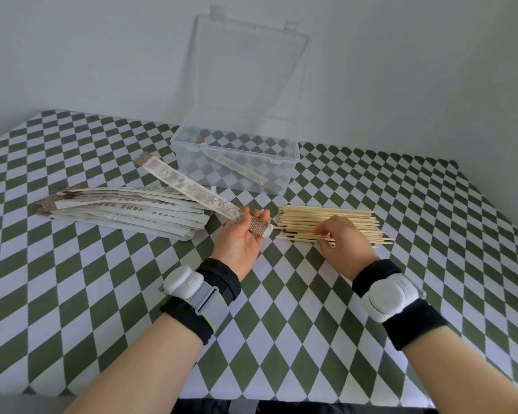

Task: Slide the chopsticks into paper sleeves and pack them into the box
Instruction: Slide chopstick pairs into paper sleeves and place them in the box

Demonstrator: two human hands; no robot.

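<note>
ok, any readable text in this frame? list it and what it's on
nothing legible enough to quote.
held sleeve in the left hand: dark printed characters, blurred.
stack of sleeves: rows of characters, too blurred.
sleeve in the box, seen through the box: print too faint.
chopsticks, wrist devices: no text visible.

Green-white checkered table [371,309], plain grey walls [401,70].

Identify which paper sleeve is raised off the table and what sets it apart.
The sleeve held in the left hand: it slants off the table, while the others lie flat in the stack and a packed sleeve lies in the clear box.
</note>
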